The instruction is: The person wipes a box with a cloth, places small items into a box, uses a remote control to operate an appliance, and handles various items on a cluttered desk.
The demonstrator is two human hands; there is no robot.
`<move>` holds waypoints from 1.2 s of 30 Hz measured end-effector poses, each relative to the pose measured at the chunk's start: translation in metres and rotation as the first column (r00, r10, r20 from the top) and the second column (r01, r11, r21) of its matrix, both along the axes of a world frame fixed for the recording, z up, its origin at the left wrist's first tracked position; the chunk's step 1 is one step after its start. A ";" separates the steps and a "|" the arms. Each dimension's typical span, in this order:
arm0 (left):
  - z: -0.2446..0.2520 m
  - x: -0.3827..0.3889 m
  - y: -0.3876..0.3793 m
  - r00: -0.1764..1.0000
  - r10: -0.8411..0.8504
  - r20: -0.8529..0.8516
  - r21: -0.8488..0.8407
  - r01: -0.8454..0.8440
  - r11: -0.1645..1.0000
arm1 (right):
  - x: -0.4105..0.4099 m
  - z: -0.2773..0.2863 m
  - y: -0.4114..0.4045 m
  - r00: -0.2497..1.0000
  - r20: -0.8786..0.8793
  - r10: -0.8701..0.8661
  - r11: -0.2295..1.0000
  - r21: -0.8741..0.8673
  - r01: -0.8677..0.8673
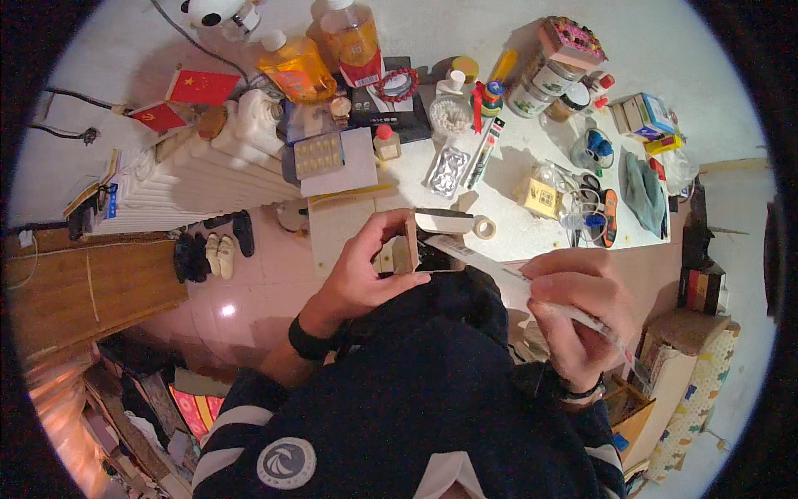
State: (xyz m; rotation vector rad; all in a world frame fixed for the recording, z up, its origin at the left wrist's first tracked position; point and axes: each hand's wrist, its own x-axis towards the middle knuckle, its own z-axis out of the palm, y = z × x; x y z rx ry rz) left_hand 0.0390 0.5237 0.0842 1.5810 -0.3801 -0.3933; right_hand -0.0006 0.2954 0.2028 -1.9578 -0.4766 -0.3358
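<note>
My left hand grips a small cardboard box between thumb and fingers, its opening facing sideways. A pale flap with a dark edge extends from the top of the box. Pinched in my right hand is a long, slim, white and clear plastic package that bears a barcode. Its barcode end reaches close to the box, and its other end sticks out below my right hand. Just past the flap, a small roll of tape lies at the table's near edge.
On the white table are a blister pack, a slim pen-like package, a tub of cotton swabs and a yellow box. Orange-handled cutters and a grey-green cloth lie right. Bottles stand behind.
</note>
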 end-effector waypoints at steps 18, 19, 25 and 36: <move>0.010 0.001 -0.001 0.997 -0.061 -0.042 -0.107 0.056 0.993 | 0.006 0.009 0.015 0.998 -0.032 -0.047 0.998 -0.045 0.045; 0.011 0.002 -0.001 0.997 -0.077 -0.019 -0.120 0.074 0.990 | 0.007 0.008 0.015 0.998 -0.033 -0.048 0.998 -0.044 0.047; 0.011 0.004 -0.003 0.993 -0.114 0.025 -0.129 0.116 0.985 | 0.014 0.007 0.016 0.997 -0.064 0.032 0.988 -0.146 -0.041; 0.002 0.002 -0.002 0.995 -0.079 0.061 0.104 0.072 0.992 | 0.026 -0.014 0.023 0.988 -0.139 -0.064 0.952 -0.306 0.018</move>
